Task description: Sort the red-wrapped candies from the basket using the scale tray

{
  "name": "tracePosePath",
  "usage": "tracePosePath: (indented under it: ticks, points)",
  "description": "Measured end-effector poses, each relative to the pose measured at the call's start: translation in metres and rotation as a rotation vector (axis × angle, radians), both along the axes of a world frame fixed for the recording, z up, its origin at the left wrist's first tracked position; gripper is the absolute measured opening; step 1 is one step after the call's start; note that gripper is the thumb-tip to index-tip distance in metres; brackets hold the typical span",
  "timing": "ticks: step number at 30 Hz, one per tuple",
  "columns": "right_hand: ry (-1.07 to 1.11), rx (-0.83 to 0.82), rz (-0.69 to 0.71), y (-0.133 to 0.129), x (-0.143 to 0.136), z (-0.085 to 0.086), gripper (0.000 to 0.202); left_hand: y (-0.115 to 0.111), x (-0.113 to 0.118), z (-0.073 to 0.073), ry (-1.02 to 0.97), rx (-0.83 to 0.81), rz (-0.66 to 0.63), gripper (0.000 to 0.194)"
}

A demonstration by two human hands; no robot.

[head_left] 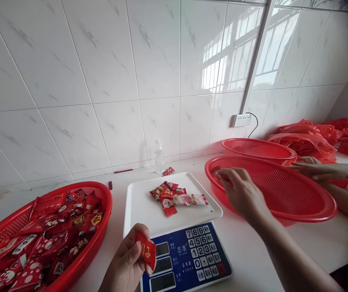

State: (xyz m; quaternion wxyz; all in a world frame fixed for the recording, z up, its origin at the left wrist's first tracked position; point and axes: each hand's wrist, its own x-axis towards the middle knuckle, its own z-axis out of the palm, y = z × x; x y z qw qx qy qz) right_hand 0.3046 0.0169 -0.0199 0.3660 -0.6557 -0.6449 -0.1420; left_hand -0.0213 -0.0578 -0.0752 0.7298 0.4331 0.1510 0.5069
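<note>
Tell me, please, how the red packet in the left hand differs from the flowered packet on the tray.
The red packet has gold markings on red; the flowered packet shows pink blooms on pale. The left hand grips the red packet; the flowered packet lies on the tray. Both have printed wrappers.

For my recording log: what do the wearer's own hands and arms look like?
The left hand and right hand are bare: no gloves, rings or watch visible. No sleeve covers the visible right forearm; the left arm is mostly out of frame.

Gold-lettered red packet (147,252), blue scale panel (187,259), grey-veined white tiles (154,52)
</note>
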Motion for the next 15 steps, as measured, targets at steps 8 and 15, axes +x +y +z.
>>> tracePosePath:
  ticks: [8, 15]
  points:
    - [-0.160, -0.182, 0.263, 0.012, -0.018, -0.017, 0.045, 0.000, 0.003, 0.000, -0.005, -0.019, -0.010, 0.019]
    - [-0.264, -0.612, 0.739, 0.037, -0.096, -0.003, 0.092, 0.004, 0.001, -0.002, 0.001, -0.013, 0.019, 0.019]
